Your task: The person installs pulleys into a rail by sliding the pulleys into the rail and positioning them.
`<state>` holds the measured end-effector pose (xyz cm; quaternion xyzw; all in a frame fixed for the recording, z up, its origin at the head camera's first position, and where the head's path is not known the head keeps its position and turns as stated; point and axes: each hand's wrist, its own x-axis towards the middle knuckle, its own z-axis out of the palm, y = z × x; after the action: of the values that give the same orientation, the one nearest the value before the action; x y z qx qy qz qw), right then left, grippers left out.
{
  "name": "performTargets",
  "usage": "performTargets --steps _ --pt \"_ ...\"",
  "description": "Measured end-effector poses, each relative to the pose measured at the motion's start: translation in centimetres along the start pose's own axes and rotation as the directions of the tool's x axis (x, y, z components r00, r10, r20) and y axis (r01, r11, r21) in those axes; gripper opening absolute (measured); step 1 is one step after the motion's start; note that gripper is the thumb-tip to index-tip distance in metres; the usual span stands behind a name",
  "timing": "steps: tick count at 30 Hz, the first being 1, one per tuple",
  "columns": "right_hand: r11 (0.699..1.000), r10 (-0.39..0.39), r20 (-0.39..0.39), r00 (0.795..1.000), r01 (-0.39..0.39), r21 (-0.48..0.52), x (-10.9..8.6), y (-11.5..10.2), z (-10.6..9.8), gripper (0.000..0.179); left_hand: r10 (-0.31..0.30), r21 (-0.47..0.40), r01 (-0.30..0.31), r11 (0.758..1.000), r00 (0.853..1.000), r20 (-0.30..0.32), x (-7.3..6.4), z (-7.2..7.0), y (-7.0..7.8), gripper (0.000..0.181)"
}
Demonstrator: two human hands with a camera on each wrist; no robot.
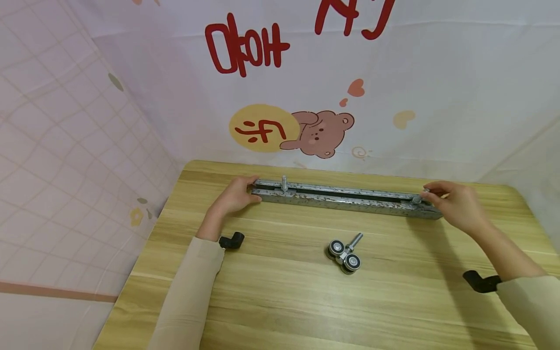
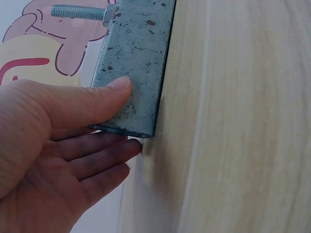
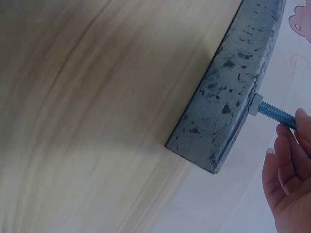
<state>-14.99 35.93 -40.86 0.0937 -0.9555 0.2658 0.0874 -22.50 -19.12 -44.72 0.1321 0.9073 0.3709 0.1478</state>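
A long slotted metal rail (image 1: 332, 202) with worn, speckled sides lies near the table's back edge, slot facing up. My left hand (image 1: 238, 196) grips its left end; in the left wrist view the thumb presses the side face and the other fingers reach behind and below the end. Close by, an upright threaded bolt (image 1: 284, 183) with a nut (image 2: 110, 15) rises from the slot. At the right end my right hand (image 1: 461, 205) pinches a second threaded bolt (image 3: 277, 115) between thumb and fingers. Whatever carries these bolts inside the rail is mostly hidden.
A loose roller trolley (image 1: 351, 263) with small black-and-silver wheels and a threaded stem lies mid-table (image 1: 284, 301), in front of the rail. Black angled pieces show beside the left wrist (image 1: 232, 240) and right wrist (image 1: 481, 282). A printed cloth (image 1: 175, 97) hangs behind the table.
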Motion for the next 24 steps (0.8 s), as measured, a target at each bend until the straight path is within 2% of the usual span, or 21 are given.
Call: performTargets --steps 13,19,24 --pt "0.999 0.004 0.014 1.000 -0.005 0.052 0.6 -1.3 1.1 0.026 0.003 -0.005 -0.003 1.000 1.000 -0.001 0.1 0.0 0.0 0.072" --pt "0.996 -0.057 -0.003 0.998 0.057 0.073 0.8 -1.9 1.7 0.022 0.001 -0.004 -0.001 1.000 1.000 0.004 0.1 0.0 0.0 0.072" --pt "0.994 -0.092 -0.016 0.996 0.093 0.052 1.0 -2.5 1.9 0.021 -0.004 -0.006 0.004 1.000 1.000 0.008 0.0 -0.1 0.1 0.072"
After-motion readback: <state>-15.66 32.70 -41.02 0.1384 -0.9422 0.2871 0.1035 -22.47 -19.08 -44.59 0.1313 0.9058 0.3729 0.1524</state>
